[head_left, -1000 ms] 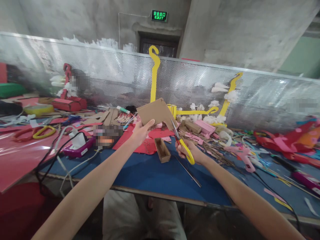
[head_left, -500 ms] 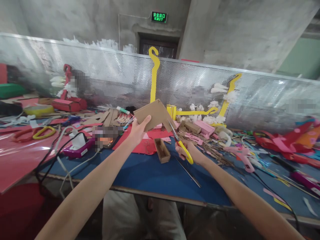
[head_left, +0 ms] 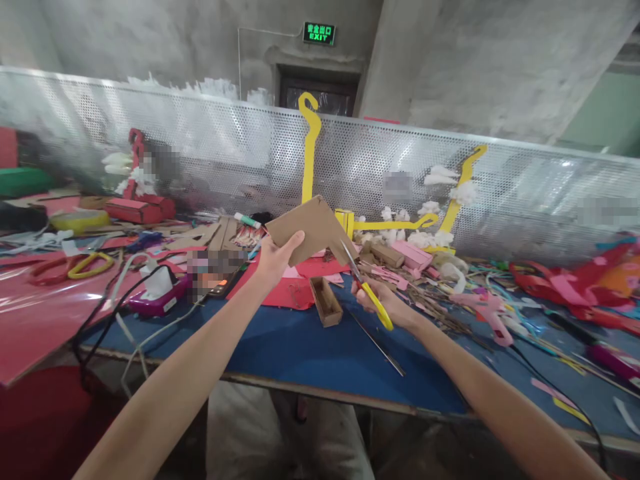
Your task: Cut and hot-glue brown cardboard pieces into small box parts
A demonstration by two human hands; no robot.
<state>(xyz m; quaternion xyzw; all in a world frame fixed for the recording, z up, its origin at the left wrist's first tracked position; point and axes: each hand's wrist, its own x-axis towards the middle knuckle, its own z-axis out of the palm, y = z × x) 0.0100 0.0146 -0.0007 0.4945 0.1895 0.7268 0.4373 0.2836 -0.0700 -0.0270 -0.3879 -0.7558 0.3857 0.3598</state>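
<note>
A notched piece of brown cardboard (head_left: 313, 230) is pinched by my left hand (head_left: 280, 257), thumb on its face, and held above the table. My right hand (head_left: 375, 297) is closed round the handles of yellow-handled scissors (head_left: 373, 300). The scissor blades meet the cardboard's lower right part, by the edge of the notch. Beneath the hands, a small open cardboard box (head_left: 326, 303) rests on the blue table, partly over red sheets (head_left: 280, 287). A thin metal rod (head_left: 383, 347) lies to the right of the box.
A pink glue gun (head_left: 487, 313) with a black cord lies at right, among cardboard and paper scraps (head_left: 440, 307). At left are a purple power strip (head_left: 160, 297), cables and other scissors (head_left: 90, 267). Yellow hook shapes (head_left: 310, 153) stand before a perforated metal panel (head_left: 225, 167).
The scissors and my right hand have shifted slightly right and down, with the blades still at the cardboard. My left hand keeps hold of the cardboard, almost unmoved.
</note>
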